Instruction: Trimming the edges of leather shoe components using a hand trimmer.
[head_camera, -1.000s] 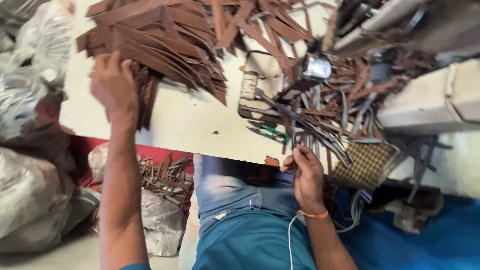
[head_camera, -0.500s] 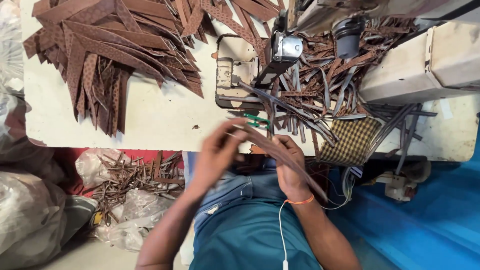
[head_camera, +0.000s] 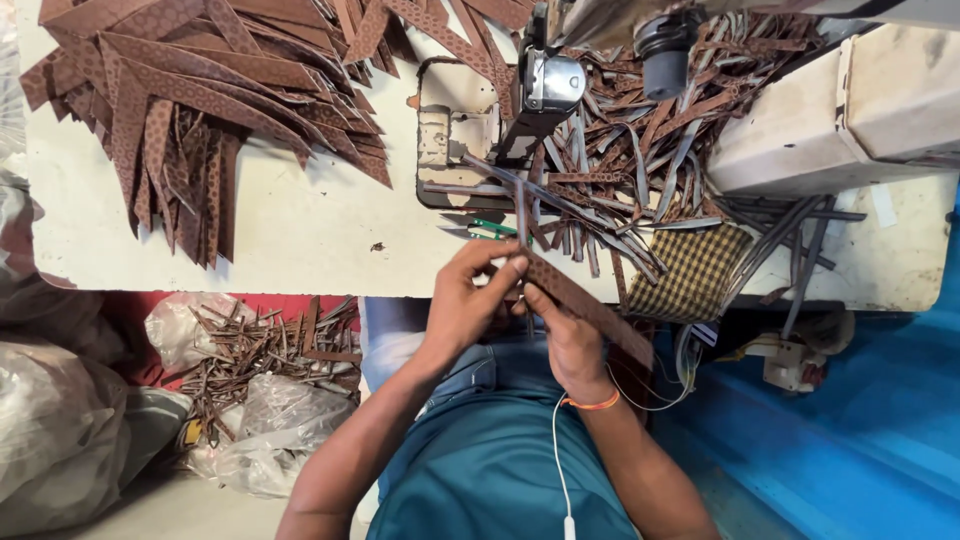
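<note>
As both hands (head_camera: 520, 300) pinch it, brown strip (head_camera: 590, 305) slanting down-right

Fanned pile of brown patterned leather strips (head_camera: 190, 110) seen far upper left of the hands | green-handled thread snips (head_camera: 480, 227) laid just above them | checked yellow-brown cloth (head_camera: 690, 272) spread right | clear plastic bags of scraps (head_camera: 250, 400) heaped lower left

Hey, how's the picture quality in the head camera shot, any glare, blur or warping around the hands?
Head view: even daylight, hands sharp; left hand and right hand pinch a brown patterned strip with little blur. The white table is bright, nearly washed out. The wide lens bends the table edge, and the plastic bags lower left sit in dimmer shadow.
</note>
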